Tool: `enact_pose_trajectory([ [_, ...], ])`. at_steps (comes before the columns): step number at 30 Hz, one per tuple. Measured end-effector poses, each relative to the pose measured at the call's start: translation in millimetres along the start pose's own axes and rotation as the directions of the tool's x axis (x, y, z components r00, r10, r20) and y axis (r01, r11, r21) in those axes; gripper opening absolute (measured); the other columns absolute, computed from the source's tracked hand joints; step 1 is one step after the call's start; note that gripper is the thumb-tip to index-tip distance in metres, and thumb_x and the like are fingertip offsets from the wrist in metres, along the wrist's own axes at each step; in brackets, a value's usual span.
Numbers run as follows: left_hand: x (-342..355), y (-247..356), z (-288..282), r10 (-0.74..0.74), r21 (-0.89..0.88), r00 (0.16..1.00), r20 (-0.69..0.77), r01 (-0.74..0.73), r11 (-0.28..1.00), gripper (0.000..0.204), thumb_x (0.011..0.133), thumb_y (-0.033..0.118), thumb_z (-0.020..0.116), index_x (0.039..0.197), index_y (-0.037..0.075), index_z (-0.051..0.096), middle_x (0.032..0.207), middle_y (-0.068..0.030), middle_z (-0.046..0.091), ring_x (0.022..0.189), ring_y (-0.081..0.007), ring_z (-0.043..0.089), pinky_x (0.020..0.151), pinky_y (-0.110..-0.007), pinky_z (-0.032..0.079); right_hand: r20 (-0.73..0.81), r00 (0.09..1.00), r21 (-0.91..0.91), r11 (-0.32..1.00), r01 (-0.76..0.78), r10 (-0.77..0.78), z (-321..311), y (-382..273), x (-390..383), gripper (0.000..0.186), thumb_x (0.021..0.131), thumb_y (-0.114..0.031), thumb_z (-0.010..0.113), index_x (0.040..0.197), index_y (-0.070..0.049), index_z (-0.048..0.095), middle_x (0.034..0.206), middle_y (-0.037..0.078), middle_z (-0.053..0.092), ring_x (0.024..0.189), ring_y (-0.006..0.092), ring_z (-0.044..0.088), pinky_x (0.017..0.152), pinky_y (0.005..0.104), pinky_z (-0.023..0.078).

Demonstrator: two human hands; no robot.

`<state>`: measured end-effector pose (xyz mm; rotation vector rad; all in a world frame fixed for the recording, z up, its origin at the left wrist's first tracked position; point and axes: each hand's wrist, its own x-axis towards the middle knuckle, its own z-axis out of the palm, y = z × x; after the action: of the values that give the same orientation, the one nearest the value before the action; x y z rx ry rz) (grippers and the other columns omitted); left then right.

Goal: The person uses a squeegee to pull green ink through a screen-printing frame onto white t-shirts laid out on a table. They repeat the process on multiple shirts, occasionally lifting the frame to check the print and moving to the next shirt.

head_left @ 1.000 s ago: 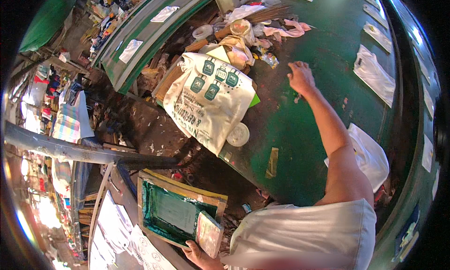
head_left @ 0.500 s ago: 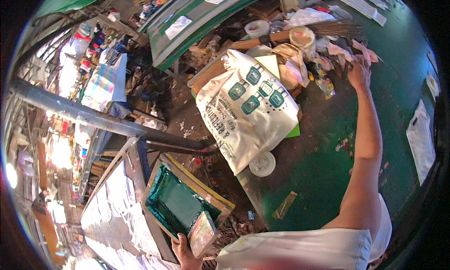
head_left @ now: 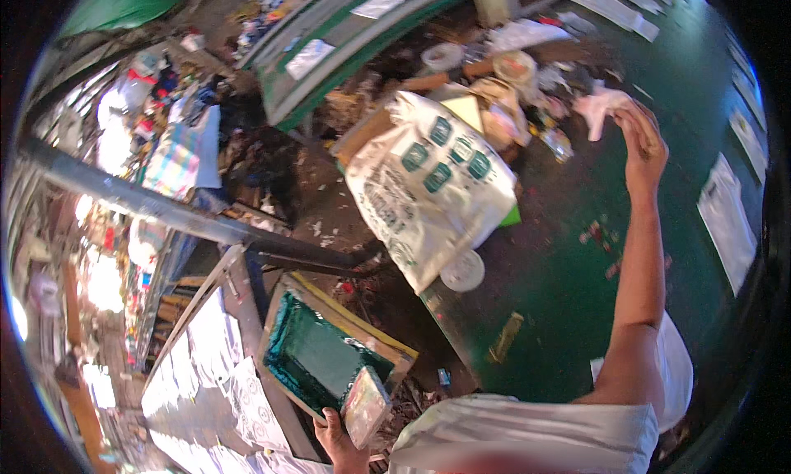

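Observation:
At the lower left, my left hand [head_left: 339,445] grips the edge of a wooden screen-printing frame [head_left: 317,354], its thumb on top. Dark green ink coats the mesh and is thick along the edges. A paint-smeared squeegee block [head_left: 365,408] leans inside the frame's near corner, beside my thumb. Out over the green table at the upper right, my right hand [head_left: 644,149] pinches a crumpled pink rag [head_left: 600,107], which hangs from the fingers. Between the hands lies a cream cloth bag [head_left: 437,186] with green printed shapes and dark lettering, beside a round white lid [head_left: 462,270].
Behind the bag, a tub [head_left: 514,66], a plastic container [head_left: 442,56] and crumpled scraps crowd the green table [head_left: 552,301]. White cloth pieces [head_left: 729,219] lie along its right side. A metal pipe [head_left: 165,206] crosses the left, above another table with white cloths [head_left: 198,342].
My right hand has lifted the pink rag off the scrap pile, toward me. My left hand still holds the frame and has shifted slightly right. The whole view has moved a little.

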<state>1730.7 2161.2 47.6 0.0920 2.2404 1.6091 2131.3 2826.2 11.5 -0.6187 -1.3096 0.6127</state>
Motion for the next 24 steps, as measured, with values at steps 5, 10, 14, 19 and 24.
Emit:
enact_pose_trajectory([
  [5, -8, -3, -12, 0.334, 0.197, 0.933, 0.136, -0.356, 0.914, 0.056, 0.116, 0.042, 0.071, 0.152, 0.003, 0.054, 0.130, -0.0159, 0.063, 0.113, -0.0265, 0.065, 0.103, -0.045, 0.055, -0.082, 0.996, 0.210, 0.978, -0.009, 0.027, 2, -90, -30, 0.012, 0.101, 0.009, 0.076, 0.109, 0.005, 0.084, 0.112, 0.012, 0.081, 0.105, 0.0192, 0.076, 0.093, 0.0322, 0.063],
  [10, -23, -12, -44, 0.406, 0.429, 0.869, 0.282, -0.493, 0.757, 0.064, 0.115, 0.023, 0.073, 0.169, 0.004, 0.044, 0.140, -0.0185, 0.054, 0.133, -0.0341, 0.056, 0.120, -0.050, 0.045, 0.250, 0.907, -0.125, 0.941, -0.315, 0.338, -3, -99, -107, 0.043, 0.101, 0.005, 0.080, 0.143, -0.001, 0.073, 0.100, 0.002, 0.078, 0.090, 0.0088, 0.072, 0.083, 0.0274, 0.060],
  [14, -26, -27, -62, 0.559, 0.475, 0.770, 0.307, -0.633, 0.611, 0.059, 0.117, 0.031, 0.071, 0.166, 0.010, 0.048, 0.122, -0.0149, 0.058, 0.110, -0.0293, 0.061, 0.103, -0.046, 0.051, 0.226, 0.835, -0.627, 0.731, -0.269, 0.501, -8, -45, -162, 0.048, 0.098, 0.001, 0.078, 0.145, -0.006, 0.073, 0.107, 0.013, 0.079, 0.099, 0.0247, 0.079, 0.086, 0.0385, 0.063],
  [19, -26, -27, -59, 0.202, 0.002, 0.979, 0.031, -0.203, 0.979, 0.069, 0.112, 0.046, 0.077, 0.154, -0.001, 0.052, 0.129, -0.0117, 0.065, 0.116, -0.0235, 0.065, 0.105, -0.041, 0.055, 0.247, 0.949, -0.869, 0.479, 0.128, 0.195, 18, 7, -189, 0.058, 0.096, -0.015, 0.081, 0.152, -0.011, 0.066, 0.147, 0.018, 0.069, 0.142, 0.0428, 0.061, 0.120, 0.0579, 0.048],
  [24, -43, -27, -62, 0.063, -0.452, 0.996, -0.066, -0.086, 0.888, 0.066, 0.109, 0.041, 0.082, 0.152, 0.000, 0.054, 0.138, -0.0084, 0.068, 0.121, -0.0229, 0.070, 0.104, -0.041, 0.060, 0.454, 0.842, -0.813, 0.522, 0.257, 0.291, 87, -8, -218, 0.065, 0.099, -0.022, 0.079, 0.159, -0.007, 0.058, 0.171, 0.021, 0.049, 0.156, 0.0487, 0.048, 0.129, 0.0597, 0.040],
])
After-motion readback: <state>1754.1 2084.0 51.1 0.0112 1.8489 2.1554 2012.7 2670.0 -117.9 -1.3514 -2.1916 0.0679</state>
